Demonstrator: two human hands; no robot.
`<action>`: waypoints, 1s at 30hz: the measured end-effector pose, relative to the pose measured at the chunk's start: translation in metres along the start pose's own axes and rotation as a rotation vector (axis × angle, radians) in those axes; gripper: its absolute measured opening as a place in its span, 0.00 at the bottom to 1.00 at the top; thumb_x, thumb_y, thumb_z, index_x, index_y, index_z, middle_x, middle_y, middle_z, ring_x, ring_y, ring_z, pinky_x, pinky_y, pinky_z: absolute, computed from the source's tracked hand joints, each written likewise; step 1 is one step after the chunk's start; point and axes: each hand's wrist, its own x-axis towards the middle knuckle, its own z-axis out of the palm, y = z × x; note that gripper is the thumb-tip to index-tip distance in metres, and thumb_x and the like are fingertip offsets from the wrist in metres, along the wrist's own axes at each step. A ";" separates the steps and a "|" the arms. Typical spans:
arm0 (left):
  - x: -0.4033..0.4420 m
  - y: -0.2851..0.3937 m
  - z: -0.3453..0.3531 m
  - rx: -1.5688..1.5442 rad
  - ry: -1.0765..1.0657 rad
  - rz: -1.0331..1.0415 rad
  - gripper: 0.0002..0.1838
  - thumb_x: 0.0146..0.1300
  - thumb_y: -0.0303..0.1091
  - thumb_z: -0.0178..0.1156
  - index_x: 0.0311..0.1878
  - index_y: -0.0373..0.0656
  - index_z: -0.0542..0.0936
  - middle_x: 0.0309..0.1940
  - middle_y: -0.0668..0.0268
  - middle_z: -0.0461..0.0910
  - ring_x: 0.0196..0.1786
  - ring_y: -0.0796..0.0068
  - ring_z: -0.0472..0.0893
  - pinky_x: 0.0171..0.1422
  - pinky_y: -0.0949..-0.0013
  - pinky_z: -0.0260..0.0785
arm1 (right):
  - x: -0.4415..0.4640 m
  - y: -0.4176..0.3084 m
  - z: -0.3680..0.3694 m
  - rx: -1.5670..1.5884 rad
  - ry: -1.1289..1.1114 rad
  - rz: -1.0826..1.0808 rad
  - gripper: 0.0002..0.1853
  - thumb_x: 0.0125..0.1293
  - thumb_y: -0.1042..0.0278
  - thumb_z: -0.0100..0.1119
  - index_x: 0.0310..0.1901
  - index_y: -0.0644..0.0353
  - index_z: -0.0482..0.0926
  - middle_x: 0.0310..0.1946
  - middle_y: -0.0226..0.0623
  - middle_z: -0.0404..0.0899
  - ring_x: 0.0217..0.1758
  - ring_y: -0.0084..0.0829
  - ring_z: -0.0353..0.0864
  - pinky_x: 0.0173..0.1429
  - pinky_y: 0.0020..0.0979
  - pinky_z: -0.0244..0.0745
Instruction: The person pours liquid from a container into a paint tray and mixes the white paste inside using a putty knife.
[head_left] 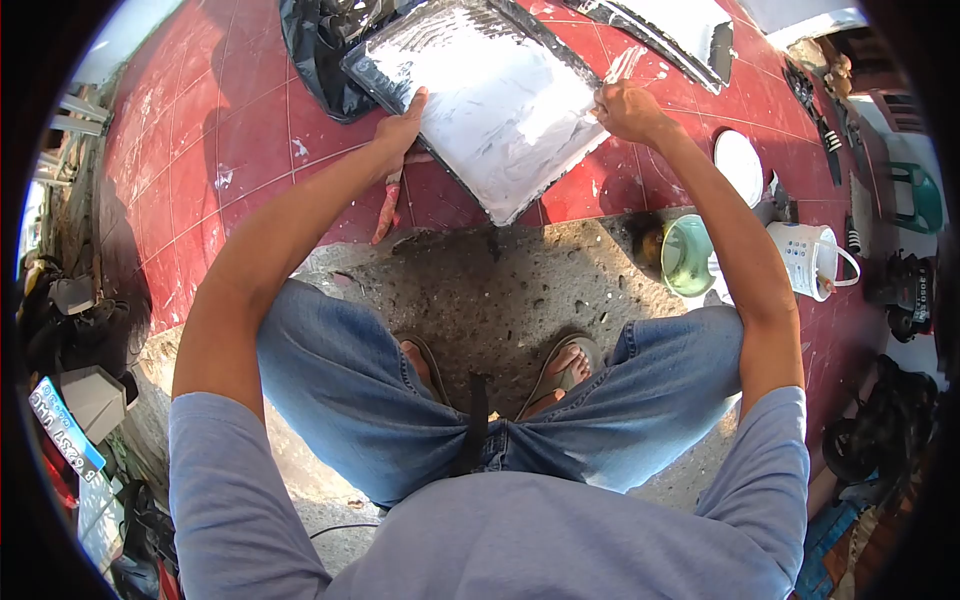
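Observation:
A black-edged rectangular tray (510, 110), its face spread with wet-looking white material, lies tilted over the edge of the red tiled floor. My left hand (402, 135) grips its left edge, thumb on top and fingers underneath. On the opposite edge, my right hand (628, 112) is closed, with the fingertips partly hidden. Just below my left hand is a red, narrow object (387, 212), whose kind I cannot make out. A crumpled black plastic bag (318, 65) touches or sits close behind the tray's left corner.
A second white-smeared, dark-edged panel (690, 35) lies beyond my right hand. To the right are a round white lid (738, 168), a translucent greenish bucket (687, 256) and a white bucket (798, 258) with a handle. Rough concrete (500, 300) lies between my feet and the red tiles (240, 150).

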 end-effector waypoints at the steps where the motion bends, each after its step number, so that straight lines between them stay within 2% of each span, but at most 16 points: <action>1: 0.000 0.001 0.000 0.002 0.000 -0.003 0.37 0.53 0.65 0.52 0.46 0.34 0.73 0.41 0.61 0.76 0.39 0.69 0.79 0.39 0.61 0.77 | -0.001 0.001 -0.003 0.003 0.002 0.022 0.11 0.53 0.67 0.48 0.31 0.64 0.77 0.32 0.54 0.77 0.39 0.47 0.77 0.45 0.42 0.72; 3: 0.001 0.000 0.000 0.001 0.002 -0.010 0.37 0.53 0.64 0.52 0.46 0.34 0.73 0.41 0.61 0.76 0.39 0.69 0.78 0.40 0.62 0.77 | -0.002 0.004 -0.010 0.010 0.003 0.061 0.11 0.54 0.67 0.47 0.33 0.63 0.77 0.35 0.55 0.76 0.41 0.48 0.77 0.47 0.42 0.71; 7: 0.007 -0.003 0.000 0.001 0.012 -0.001 0.37 0.53 0.65 0.52 0.46 0.34 0.73 0.41 0.61 0.76 0.40 0.69 0.78 0.40 0.62 0.77 | -0.004 0.001 0.001 -0.081 -0.045 0.111 0.12 0.53 0.68 0.46 0.35 0.65 0.76 0.36 0.55 0.76 0.42 0.48 0.77 0.47 0.42 0.72; 10: 0.006 -0.003 0.000 0.001 0.021 -0.006 0.37 0.53 0.65 0.52 0.46 0.33 0.73 0.41 0.61 0.76 0.40 0.69 0.78 0.39 0.62 0.77 | -0.012 -0.032 -0.006 -0.020 -0.113 0.133 0.13 0.52 0.69 0.46 0.35 0.68 0.76 0.35 0.57 0.76 0.41 0.48 0.77 0.47 0.41 0.72; 13: 0.006 -0.003 0.000 -0.002 0.019 -0.016 0.37 0.53 0.65 0.52 0.46 0.33 0.73 0.40 0.61 0.76 0.39 0.69 0.78 0.39 0.61 0.77 | -0.004 -0.043 -0.006 0.087 -0.154 0.054 0.12 0.51 0.69 0.47 0.33 0.68 0.76 0.33 0.57 0.76 0.39 0.48 0.78 0.45 0.40 0.73; 20: 0.006 -0.003 0.001 0.000 0.020 -0.012 0.37 0.53 0.65 0.51 0.46 0.33 0.72 0.40 0.60 0.76 0.38 0.68 0.79 0.40 0.61 0.77 | -0.004 -0.092 0.006 0.169 -0.043 -0.170 0.09 0.50 0.69 0.49 0.26 0.67 0.75 0.26 0.53 0.76 0.35 0.48 0.78 0.40 0.40 0.74; 23: 0.004 -0.002 0.002 -0.010 0.034 -0.018 0.37 0.53 0.65 0.51 0.46 0.33 0.73 0.40 0.60 0.76 0.38 0.68 0.79 0.40 0.61 0.77 | -0.010 -0.102 0.013 0.272 0.040 -0.396 0.10 0.52 0.68 0.52 0.21 0.66 0.73 0.22 0.50 0.75 0.29 0.48 0.76 0.36 0.42 0.71; 24: 0.004 -0.001 0.002 -0.014 0.040 -0.022 0.37 0.53 0.65 0.51 0.46 0.33 0.73 0.40 0.60 0.76 0.37 0.68 0.79 0.40 0.61 0.77 | -0.011 -0.101 0.012 0.317 -0.060 -0.369 0.11 0.52 0.68 0.52 0.19 0.66 0.71 0.20 0.49 0.74 0.28 0.49 0.75 0.36 0.43 0.70; 27: 0.001 0.001 0.002 0.002 0.039 -0.022 0.38 0.53 0.65 0.51 0.46 0.33 0.73 0.40 0.60 0.76 0.37 0.68 0.79 0.40 0.62 0.77 | -0.006 -0.084 0.005 0.115 -0.237 -0.288 0.09 0.49 0.67 0.52 0.25 0.66 0.76 0.27 0.51 0.77 0.38 0.47 0.77 0.42 0.41 0.74; 28: 0.001 0.000 0.001 0.004 0.030 -0.014 0.38 0.53 0.65 0.51 0.46 0.32 0.72 0.40 0.60 0.76 0.37 0.68 0.79 0.40 0.62 0.77 | -0.006 -0.072 0.005 0.123 -0.161 -0.307 0.11 0.51 0.66 0.51 0.27 0.66 0.76 0.28 0.51 0.77 0.39 0.47 0.77 0.42 0.41 0.74; 30: 0.002 -0.001 0.000 0.004 0.010 0.001 0.39 0.53 0.66 0.51 0.46 0.32 0.72 0.40 0.60 0.76 0.37 0.67 0.79 0.40 0.62 0.77 | -0.001 -0.054 0.000 0.103 -0.170 -0.191 0.11 0.52 0.66 0.49 0.29 0.66 0.76 0.28 0.52 0.77 0.39 0.48 0.77 0.42 0.41 0.74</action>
